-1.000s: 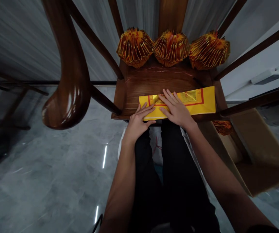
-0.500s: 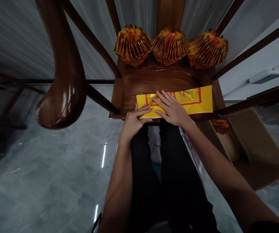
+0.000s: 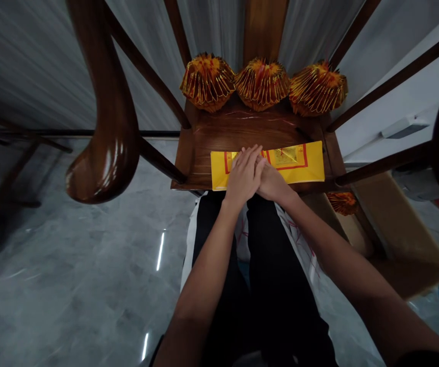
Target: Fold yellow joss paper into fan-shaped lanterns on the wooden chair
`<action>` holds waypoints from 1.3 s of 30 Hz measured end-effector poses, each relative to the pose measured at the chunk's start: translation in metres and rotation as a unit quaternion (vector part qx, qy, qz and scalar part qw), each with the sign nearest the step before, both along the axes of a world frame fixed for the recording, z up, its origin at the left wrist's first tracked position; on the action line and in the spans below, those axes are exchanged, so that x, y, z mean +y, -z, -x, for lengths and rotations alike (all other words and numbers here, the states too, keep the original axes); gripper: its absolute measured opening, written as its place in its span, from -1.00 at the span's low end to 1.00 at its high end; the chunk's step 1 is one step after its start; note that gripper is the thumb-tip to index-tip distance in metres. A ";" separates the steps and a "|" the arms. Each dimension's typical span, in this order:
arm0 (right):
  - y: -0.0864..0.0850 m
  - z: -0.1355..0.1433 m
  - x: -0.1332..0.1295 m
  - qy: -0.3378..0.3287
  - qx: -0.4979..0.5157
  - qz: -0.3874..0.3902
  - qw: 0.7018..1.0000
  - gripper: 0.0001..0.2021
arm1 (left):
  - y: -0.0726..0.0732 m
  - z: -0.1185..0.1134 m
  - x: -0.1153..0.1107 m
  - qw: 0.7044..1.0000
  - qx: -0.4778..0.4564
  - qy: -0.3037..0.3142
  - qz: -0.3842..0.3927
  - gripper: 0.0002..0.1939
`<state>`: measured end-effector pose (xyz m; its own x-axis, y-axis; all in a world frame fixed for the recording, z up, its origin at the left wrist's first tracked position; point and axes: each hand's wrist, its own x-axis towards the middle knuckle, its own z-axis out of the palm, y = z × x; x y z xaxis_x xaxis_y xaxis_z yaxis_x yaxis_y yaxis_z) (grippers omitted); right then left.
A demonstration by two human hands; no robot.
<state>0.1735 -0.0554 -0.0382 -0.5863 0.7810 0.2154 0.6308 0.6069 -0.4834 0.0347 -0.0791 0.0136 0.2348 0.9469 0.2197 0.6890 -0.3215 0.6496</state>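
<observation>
Head view: left hand [image 3: 242, 176], palm down, fingers outstretched and close together, laid across the right hand [image 3: 273, 182]; the left grasps nothing, its fingers lying flat rather than curled; the right rests on the paper, its fingers mostly hidden, so how far they are spread or bent cannot be told.

Yellow paper [image 3: 302, 173], one folded strip, smooth and matte, long and narrow; printed with a red border around shiny gold foil panels [image 3: 286, 157]; placed along the front of the chair seat, near left corner at the seat's edge; long axis running left to right across the person, right end angled slightly away; middle portion covered by the hands.

Chair seat [image 3: 250, 130], dark brown polished wood, visible grain; bare strip between paper and ornaments; three pleated ornaments [image 3: 262, 85], rounded, fan-folded, gold-edged over orange-red, in a row filling the back of the seat.

Curved armrest [image 3: 106, 163], glossy wood, rounded end, to the left, well clear of the hands; black trousers [image 3: 280, 275], knees beneath the seat's front edge; open cardboard carton [image 3: 403, 229], at right, below seat level, one orange pleated piece [image 3: 342, 203] inside; grey marbled floor [image 3: 89, 285], reflecting light in streaks.
</observation>
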 end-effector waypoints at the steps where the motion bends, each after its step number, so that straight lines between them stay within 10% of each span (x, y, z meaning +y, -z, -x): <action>1: 0.001 -0.001 0.001 0.001 0.007 0.003 1.000 -0.30 | 0.007 -0.002 0.004 1.000 0.016 -0.001 0.003 -0.49; 10: 0.008 -0.008 0.007 0.136 0.023 0.007 0.990 -0.31 | 0.030 0.005 0.006 0.997 0.067 -0.021 -0.006 -0.37; 20: -0.009 -0.002 0.004 0.125 -0.115 -0.022 0.985 -0.27 | 0.029 0.005 -0.002 0.970 0.236 -0.062 -0.009 -0.34; 28: -0.037 -0.087 -0.004 0.360 -0.048 -0.148 0.920 -0.45 | 0.029 0.005 -0.001 0.968 0.243 -0.067 -0.006 -0.34; 39: -0.041 -0.105 -0.012 0.370 -0.071 -0.180 0.909 -0.61 | 0.035 0.005 0.000 0.971 0.229 -0.069 -0.018 -0.33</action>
